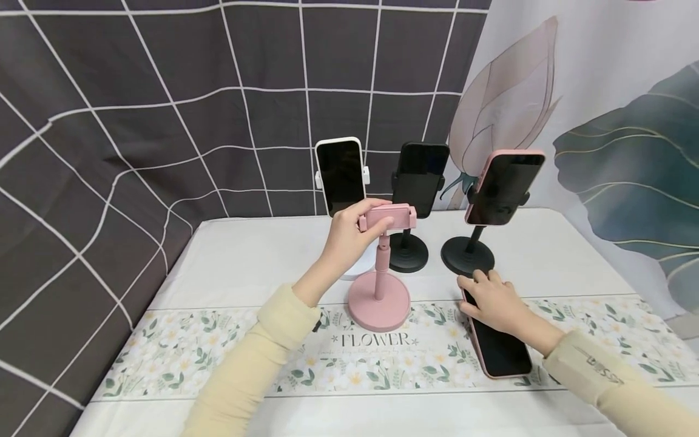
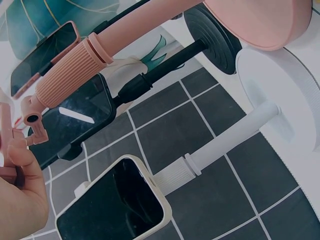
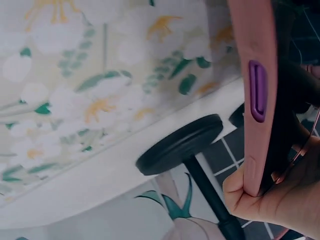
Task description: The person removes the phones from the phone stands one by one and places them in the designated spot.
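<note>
In the head view my left hand (image 1: 347,235) grips the clamp head (image 1: 390,216) of a pink phone stand (image 1: 378,303), thumb in front and fingers over the top. The stand's round base rests upright on the tablecloth, and its clamp carries no phone. My right hand (image 1: 496,303) holds the far end of a pink-cased phone (image 1: 503,355), which lies screen up at the right. In the right wrist view, fingers curl round the end of that phone (image 3: 260,140), and a purple side button shows on its edge.
Behind the pink stand, a white-cased phone (image 1: 341,173) sits in a white stand. A black phone (image 1: 419,176) and a pink-cased phone (image 1: 505,188) sit in black stands to its right. The table (image 1: 240,255) ends at a dark grid curtain (image 1: 262,54).
</note>
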`<state>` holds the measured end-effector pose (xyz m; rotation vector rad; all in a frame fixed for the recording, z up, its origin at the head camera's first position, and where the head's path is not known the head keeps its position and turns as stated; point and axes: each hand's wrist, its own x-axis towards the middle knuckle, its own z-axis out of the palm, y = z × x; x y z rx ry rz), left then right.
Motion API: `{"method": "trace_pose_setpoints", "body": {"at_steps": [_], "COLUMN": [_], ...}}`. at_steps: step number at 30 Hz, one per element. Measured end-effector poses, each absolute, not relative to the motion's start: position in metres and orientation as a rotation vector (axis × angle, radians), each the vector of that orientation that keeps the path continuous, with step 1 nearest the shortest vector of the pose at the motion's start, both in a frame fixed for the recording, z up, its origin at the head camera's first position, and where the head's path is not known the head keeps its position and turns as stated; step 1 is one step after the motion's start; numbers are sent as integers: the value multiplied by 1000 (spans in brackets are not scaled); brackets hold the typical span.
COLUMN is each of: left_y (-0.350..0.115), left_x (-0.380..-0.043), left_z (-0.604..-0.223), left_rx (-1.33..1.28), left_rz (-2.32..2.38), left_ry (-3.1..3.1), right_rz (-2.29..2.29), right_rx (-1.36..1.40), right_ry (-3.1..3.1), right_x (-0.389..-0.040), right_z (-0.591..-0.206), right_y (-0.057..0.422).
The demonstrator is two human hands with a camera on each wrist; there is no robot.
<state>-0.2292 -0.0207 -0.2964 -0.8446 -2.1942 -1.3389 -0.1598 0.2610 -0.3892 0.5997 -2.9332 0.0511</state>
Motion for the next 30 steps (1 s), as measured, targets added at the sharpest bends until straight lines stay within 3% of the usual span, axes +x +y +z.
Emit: {"method": "trace_pose_setpoints", "body": {"at_steps": [9, 30], "left_y": [-23, -20], "left_x": [-228, -229], "left_z": [-296, -302], "left_rx": [-843, -850], "left_rz": [-1360, -1364], "left_ry": [-2199, -2159], "right_rz": [322, 452], "right_rx": [597, 389], "right_ry": [-2999, -3069], "right_x": [-170, -169], "right_z": [-400, -413], "right_y": [272, 261]}}
